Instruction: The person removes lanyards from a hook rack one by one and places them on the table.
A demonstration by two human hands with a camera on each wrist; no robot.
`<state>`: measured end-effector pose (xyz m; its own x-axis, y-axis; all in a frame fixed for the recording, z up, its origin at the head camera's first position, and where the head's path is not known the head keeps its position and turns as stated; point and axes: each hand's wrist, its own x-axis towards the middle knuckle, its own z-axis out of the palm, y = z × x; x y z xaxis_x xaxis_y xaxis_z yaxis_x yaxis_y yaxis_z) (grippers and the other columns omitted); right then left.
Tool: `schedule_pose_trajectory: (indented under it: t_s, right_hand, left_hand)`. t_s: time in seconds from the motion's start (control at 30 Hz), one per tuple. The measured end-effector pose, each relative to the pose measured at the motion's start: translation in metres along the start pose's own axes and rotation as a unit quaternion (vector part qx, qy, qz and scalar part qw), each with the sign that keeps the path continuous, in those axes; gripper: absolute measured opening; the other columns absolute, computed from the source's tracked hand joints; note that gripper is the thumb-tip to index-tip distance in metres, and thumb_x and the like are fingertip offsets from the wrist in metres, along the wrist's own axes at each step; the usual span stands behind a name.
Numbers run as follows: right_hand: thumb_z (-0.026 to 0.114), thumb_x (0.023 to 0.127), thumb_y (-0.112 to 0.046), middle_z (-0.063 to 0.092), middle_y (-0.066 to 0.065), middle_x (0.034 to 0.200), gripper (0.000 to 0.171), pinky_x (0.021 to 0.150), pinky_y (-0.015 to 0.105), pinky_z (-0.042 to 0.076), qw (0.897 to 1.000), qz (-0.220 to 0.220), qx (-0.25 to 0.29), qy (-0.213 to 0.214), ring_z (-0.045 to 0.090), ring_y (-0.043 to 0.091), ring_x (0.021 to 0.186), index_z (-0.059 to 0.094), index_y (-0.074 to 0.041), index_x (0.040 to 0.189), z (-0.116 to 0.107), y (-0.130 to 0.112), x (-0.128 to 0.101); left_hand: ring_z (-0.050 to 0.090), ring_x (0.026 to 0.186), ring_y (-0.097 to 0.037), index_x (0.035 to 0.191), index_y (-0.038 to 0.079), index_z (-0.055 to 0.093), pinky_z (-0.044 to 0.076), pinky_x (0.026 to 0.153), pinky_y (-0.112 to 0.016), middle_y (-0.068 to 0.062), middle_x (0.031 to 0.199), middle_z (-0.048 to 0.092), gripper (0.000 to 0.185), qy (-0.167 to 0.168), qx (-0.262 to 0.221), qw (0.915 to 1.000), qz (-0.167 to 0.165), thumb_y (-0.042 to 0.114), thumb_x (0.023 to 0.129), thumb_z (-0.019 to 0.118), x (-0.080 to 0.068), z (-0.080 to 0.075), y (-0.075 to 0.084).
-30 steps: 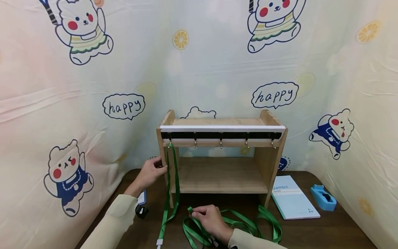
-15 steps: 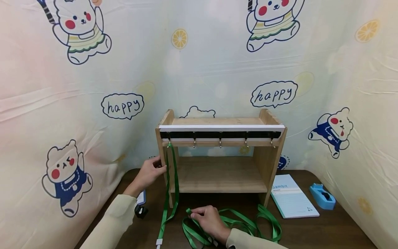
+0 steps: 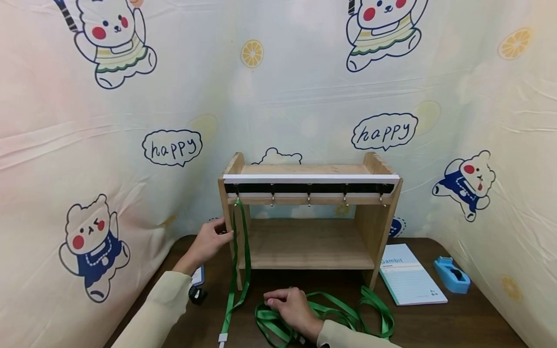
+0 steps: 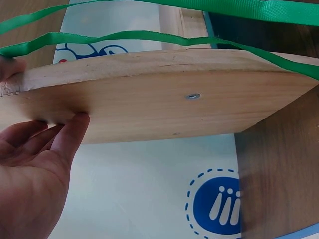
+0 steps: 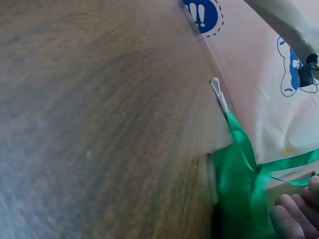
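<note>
Here the left hand (image 3: 212, 241) steadies the wooden rack (image 3: 370, 227) by its side panel, fingers fairly straight, one green lanyard (image 3: 241, 251) already hooked; the right hand (image 3: 290, 304) pinches the loose lanyards (image 3: 348, 314) on the bench (image 3: 470, 319), seemingly needing to separate one loop next

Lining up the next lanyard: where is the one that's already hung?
In the head view, the hung green lanyard dangles from the leftmost hook of the wooden shelf, beside the left hand, its end reaching the table.
</note>
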<state>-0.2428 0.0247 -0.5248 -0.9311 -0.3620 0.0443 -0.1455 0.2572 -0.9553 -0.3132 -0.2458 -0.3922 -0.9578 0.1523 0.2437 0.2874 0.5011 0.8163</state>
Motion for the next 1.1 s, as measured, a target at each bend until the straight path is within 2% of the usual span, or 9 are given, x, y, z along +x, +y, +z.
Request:
schedule_pose_trajectory:
  t_s: [0.17,0.3,0.47,0.67,0.83,0.97,1.1]
  right_hand:
    - [0.072,0.092,-0.01,0.078,0.015,0.108,0.022,0.076,0.026,0.06,0.999,-0.001,0.05,0.005,0.076,0.023,0.097,0.077,-0.004,0.113,0.001,-0.001,0.001]
    - [0.073,0.091,-0.006,0.075,0.02,0.113,0.026,0.078,0.025,0.059,0.997,-0.003,0.076,0.006,0.076,0.027,0.1,0.075,0.0,0.116,0.001,-0.003,0.002]
    - [0.074,0.09,-0.007,0.075,0.02,0.114,0.025,0.079,0.026,0.059,0.997,-0.004,0.079,0.005,0.076,0.026,0.1,0.076,-0.002,0.115,-0.003,-0.006,0.002]
    - [0.074,0.09,-0.006,0.075,0.022,0.112,0.022,0.078,0.022,0.058,0.997,-0.035,0.068,0.014,0.076,0.023,0.097,0.077,-0.01,0.111,-0.009,-0.013,0.005]
    - [0.075,0.09,-0.009,0.077,0.014,0.109,0.022,0.078,0.022,0.058,0.997,-0.053,0.05,0.026,0.076,0.025,0.098,0.077,-0.014,0.111,-0.017,-0.022,0.006]
    - [0.073,0.091,-0.009,0.077,0.012,0.112,0.025,0.082,0.026,0.059,0.996,-0.055,0.064,0.033,0.075,0.029,0.103,0.075,-0.01,0.116,-0.03,-0.036,0.006]
    - [0.072,0.093,-0.011,0.076,0.015,0.114,0.03,0.084,0.026,0.059,0.994,-0.066,0.073,0.053,0.074,0.026,0.105,0.072,-0.002,0.122,-0.045,-0.053,0.01]
  left_hand:
    - [0.06,0.102,-0.03,0.134,0.009,0.063,0.052,0.079,-0.033,-0.016,0.119,0.066,0.039,-0.001,-0.002,1.0,0.002,0.021,0.097,0.063,0.0,0.0,0.0]
    - [0.06,0.102,-0.028,0.135,0.009,0.062,0.052,0.079,-0.033,-0.016,0.119,0.066,0.039,-0.001,-0.002,1.0,0.001,0.02,0.097,0.063,0.0,0.0,-0.001]
    - [0.06,0.098,-0.023,0.133,0.01,0.064,0.053,0.081,-0.039,-0.015,0.118,0.067,0.038,-0.001,-0.001,1.0,0.0,0.02,0.097,0.063,0.001,0.0,-0.001]
    - [0.06,0.1,-0.023,0.135,0.011,0.063,0.053,0.08,-0.034,-0.015,0.119,0.067,0.04,0.0,-0.001,1.0,0.0,0.021,0.097,0.064,0.002,0.0,-0.001]
    - [0.06,0.098,-0.024,0.133,0.011,0.064,0.051,0.078,-0.031,-0.014,0.117,0.067,0.038,0.002,0.004,1.0,0.003,0.022,0.096,0.064,0.003,0.0,-0.002]
    - [0.06,0.099,-0.027,0.132,0.01,0.064,0.051,0.077,-0.031,-0.014,0.116,0.068,0.038,0.002,0.0,1.0,0.004,0.022,0.096,0.065,0.003,0.0,-0.002]
    - [0.06,0.101,-0.027,0.133,0.01,0.064,0.052,0.078,-0.031,-0.015,0.117,0.067,0.039,0.001,-0.006,1.0,0.001,0.023,0.097,0.065,0.003,0.001,-0.001]
